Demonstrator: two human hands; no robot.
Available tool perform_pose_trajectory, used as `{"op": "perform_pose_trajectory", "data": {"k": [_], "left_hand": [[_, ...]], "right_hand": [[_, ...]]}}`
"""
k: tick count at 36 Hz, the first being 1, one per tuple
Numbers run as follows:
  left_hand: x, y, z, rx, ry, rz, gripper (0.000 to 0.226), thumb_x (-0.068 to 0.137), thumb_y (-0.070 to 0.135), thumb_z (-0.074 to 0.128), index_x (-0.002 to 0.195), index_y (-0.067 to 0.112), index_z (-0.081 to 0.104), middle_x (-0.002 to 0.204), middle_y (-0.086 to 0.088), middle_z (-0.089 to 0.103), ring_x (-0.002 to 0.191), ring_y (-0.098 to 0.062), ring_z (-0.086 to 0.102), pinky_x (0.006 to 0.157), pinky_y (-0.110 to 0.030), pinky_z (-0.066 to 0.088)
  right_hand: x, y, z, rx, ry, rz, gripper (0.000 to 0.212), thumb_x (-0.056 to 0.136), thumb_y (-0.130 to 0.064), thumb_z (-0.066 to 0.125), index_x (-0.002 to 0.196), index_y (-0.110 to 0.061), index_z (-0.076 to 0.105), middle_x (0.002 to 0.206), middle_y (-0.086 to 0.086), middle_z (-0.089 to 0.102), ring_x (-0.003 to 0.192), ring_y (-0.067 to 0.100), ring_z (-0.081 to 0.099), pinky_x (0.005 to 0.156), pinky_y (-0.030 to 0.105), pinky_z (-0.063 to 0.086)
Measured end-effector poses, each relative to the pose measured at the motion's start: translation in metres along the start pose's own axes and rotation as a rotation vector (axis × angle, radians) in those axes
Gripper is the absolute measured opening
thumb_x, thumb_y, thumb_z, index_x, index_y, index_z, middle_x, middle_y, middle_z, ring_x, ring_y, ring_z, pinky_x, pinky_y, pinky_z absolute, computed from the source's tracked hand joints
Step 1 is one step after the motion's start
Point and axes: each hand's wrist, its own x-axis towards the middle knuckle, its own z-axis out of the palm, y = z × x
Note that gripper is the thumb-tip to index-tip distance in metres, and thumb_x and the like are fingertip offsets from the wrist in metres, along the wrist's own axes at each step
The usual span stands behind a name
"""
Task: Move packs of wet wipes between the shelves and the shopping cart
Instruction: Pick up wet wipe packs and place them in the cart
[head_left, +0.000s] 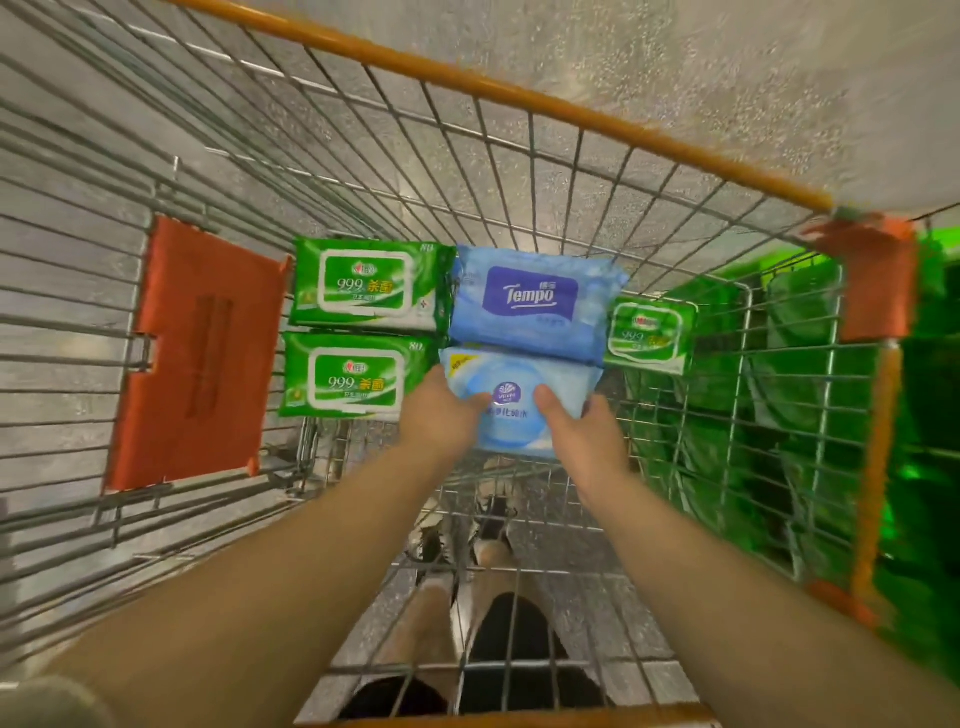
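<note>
Four packs already lie in the shopping cart (545, 171): two green packs (363, 283) marked "999" at left, a blue "Tempo" pack (535, 301) in the middle, another green pack (652, 332) at right. Left hand (441, 415) and right hand (582, 431) grasp a pale blue pack (511, 379) just near the Tempo pack; its label is unreadable. Whether it is being placed or lifted, I cannot tell.

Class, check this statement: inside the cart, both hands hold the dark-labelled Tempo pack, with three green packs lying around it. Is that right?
Not quite. The head view shows the left hand and right hand holding the pale blue pack nearer the person; the Tempo pack lies untouched beyond it. Three green packs do lie in the cart.
</note>
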Motion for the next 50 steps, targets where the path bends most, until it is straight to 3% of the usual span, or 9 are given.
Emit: {"op": "perform_pose_trajectory", "data": {"k": [5, 8, 10, 18, 21, 24, 29, 45, 50], "left_hand": [[-0.029, 0.008, -0.018, 0.087, -0.032, 0.015, 0.053, 0.075, 0.048, 0.071, 0.119, 0.022, 0.059, 0.113, -0.003, 0.069, 0.097, -0.03, 0.067, 0.085, -0.048, 0.057], [-0.055, 0.023, -0.033, 0.119, 0.002, 0.051, 0.052, 0.089, 0.034, 0.068, 0.135, 0.016, 0.054, 0.13, -0.008, 0.063, 0.11, -0.032, 0.063, 0.093, -0.043, 0.053], [-0.071, 0.029, -0.044, 0.118, 0.002, 0.08, 0.052, 0.094, 0.028, 0.066, 0.141, 0.014, 0.05, 0.138, -0.01, 0.059, 0.119, -0.03, 0.059, 0.096, -0.038, 0.05], [-0.133, 0.061, -0.088, 0.303, 0.062, 0.255, 0.074, 0.092, 0.049, 0.063, 0.154, 0.023, 0.032, 0.155, -0.001, 0.043, 0.131, -0.027, 0.052, 0.106, -0.04, 0.044], [-0.159, 0.073, -0.105, 0.337, 0.073, 0.349, 0.078, 0.091, 0.051, 0.064, 0.155, 0.023, 0.031, 0.157, -0.002, 0.04, 0.136, -0.026, 0.046, 0.108, -0.037, 0.04], [-0.19, 0.086, -0.124, 0.4, 0.097, 0.5, 0.072, 0.09, 0.05, 0.066, 0.15, 0.02, 0.041, 0.151, -0.004, 0.046, 0.137, -0.024, 0.043, 0.101, -0.03, 0.038], [-0.229, 0.097, -0.159, 0.523, 0.097, 0.617, 0.083, 0.086, 0.066, 0.059, 0.153, 0.022, 0.034, 0.156, -0.001, 0.039, 0.141, -0.022, 0.037, 0.11, -0.036, 0.035], [-0.343, 0.109, -0.177, 0.675, -0.139, 1.003, 0.096, 0.078, 0.078, 0.056, 0.157, 0.033, 0.024, 0.162, 0.007, 0.027, 0.147, -0.018, 0.029, 0.118, -0.04, 0.028], [-0.393, 0.115, -0.154, 0.721, -0.216, 1.168, 0.097, 0.076, 0.081, 0.052, 0.157, 0.035, 0.022, 0.163, 0.007, 0.027, 0.147, -0.019, 0.03, 0.117, -0.042, 0.029]], "right_hand": [[-0.018, -0.018, -0.01, -0.08, -0.002, 0.031, 0.044, 0.085, -0.036, 0.077, 0.119, -0.019, 0.055, 0.109, 0.0, 0.065, 0.093, 0.024, 0.065, 0.076, 0.033, 0.05], [-0.032, -0.033, -0.02, -0.098, 0.018, -0.009, 0.039, 0.08, -0.027, 0.073, 0.114, -0.017, 0.057, 0.109, 0.005, 0.071, 0.09, 0.025, 0.069, 0.079, 0.039, 0.058], [-0.046, -0.047, -0.029, -0.137, 0.003, -0.048, 0.036, 0.085, -0.022, 0.07, 0.118, -0.014, 0.056, 0.11, 0.004, 0.069, 0.092, 0.024, 0.067, 0.077, 0.033, 0.053], [-0.115, -0.101, -0.077, -0.43, -0.047, -0.258, 0.038, 0.093, -0.032, 0.063, 0.125, -0.014, 0.056, 0.116, 0.007, 0.065, 0.104, 0.03, 0.063, 0.077, 0.029, 0.04], [-0.149, -0.12, -0.097, -0.558, -0.044, -0.343, 0.038, 0.097, -0.031, 0.06, 0.129, -0.013, 0.057, 0.114, 0.006, 0.064, 0.097, 0.027, 0.06, 0.075, 0.03, 0.039], [-0.18, -0.134, -0.115, -0.695, -0.003, -0.373, 0.046, 0.098, -0.039, 0.058, 0.135, -0.012, 0.052, 0.135, 0.014, 0.059, 0.118, 0.032, 0.058, 0.092, 0.037, 0.047], [-0.244, -0.154, -0.139, -0.881, 0.115, -0.426, 0.065, 0.098, -0.048, 0.051, 0.152, -0.013, 0.037, 0.154, 0.011, 0.044, 0.139, 0.031, 0.044, 0.117, 0.042, 0.035], [-0.428, -0.105, -0.202, -0.663, 0.52, -0.351, 0.076, 0.098, -0.051, 0.052, 0.157, -0.01, 0.028, 0.162, 0.01, 0.035, 0.147, 0.026, 0.036, 0.122, 0.039, 0.027], [-0.478, -0.062, -0.233, -0.558, 0.655, -0.25, 0.075, 0.096, -0.056, 0.052, 0.154, -0.012, 0.034, 0.154, 0.012, 0.046, 0.138, 0.032, 0.047, 0.111, 0.04, 0.041]]}}
